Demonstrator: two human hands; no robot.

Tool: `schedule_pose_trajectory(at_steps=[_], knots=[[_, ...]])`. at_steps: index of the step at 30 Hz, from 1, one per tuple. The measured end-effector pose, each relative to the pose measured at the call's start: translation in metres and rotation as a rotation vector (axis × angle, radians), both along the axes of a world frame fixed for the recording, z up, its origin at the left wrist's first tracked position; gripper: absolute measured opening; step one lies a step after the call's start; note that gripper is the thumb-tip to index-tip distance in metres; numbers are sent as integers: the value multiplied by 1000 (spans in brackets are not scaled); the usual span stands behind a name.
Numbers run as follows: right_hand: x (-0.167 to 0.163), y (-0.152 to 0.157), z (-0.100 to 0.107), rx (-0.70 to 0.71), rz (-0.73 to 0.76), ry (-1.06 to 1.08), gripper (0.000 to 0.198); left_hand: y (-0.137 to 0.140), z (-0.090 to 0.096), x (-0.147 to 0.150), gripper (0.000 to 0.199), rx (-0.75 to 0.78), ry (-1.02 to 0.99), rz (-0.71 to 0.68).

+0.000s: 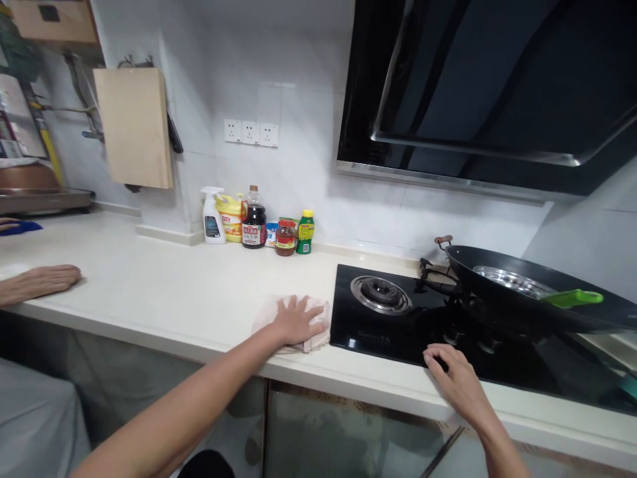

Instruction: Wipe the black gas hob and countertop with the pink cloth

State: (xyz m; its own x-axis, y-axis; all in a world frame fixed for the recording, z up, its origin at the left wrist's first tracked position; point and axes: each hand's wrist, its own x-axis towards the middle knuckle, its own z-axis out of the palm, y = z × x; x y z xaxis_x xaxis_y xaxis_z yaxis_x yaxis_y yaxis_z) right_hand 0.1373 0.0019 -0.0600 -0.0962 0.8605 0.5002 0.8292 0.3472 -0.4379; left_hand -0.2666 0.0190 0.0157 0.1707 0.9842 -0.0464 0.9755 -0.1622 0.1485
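Observation:
My left hand (296, 321) lies flat with its fingers spread on a pale pinkish cloth (317, 340). The cloth rests on the white countertop (199, 292), against the left edge of the black gas hob (343, 318). My palm covers part of the cloth. My right hand (452, 377) is loosely curled, thumb close to the fingertips, at the front edge of the hob. Nothing shows in its fingers. Just beyond it are the hob's knobs (454, 337).
A black wok (478, 262) with a metal lid-like piece (512, 280) and a green handle (572, 298) sits on the right burner. Along the wall stand a spray bottle (213, 219), soy sauce (253, 226) and jars. Another person's hand (50, 279) rests at left; a blue cloth (22, 227) lies behind.

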Motion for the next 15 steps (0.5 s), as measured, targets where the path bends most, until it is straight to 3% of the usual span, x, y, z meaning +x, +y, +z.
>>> schedule_pose_trajectory(at_steps=[4,8,11,15], knots=[[-2,-3,3,-2,17,4,31,-36,-2,19,70,24,-29,-164],[-2,-5,3,12,15,-10,30,-63,-2,-11,63,58,-2,-242],[-3,-5,0,41,19,-23,29,-69,-2,-51,64,133,83,-143],[-1,-3,-13,87,19,-44,28,-73,-10,-104,65,272,212,143]])
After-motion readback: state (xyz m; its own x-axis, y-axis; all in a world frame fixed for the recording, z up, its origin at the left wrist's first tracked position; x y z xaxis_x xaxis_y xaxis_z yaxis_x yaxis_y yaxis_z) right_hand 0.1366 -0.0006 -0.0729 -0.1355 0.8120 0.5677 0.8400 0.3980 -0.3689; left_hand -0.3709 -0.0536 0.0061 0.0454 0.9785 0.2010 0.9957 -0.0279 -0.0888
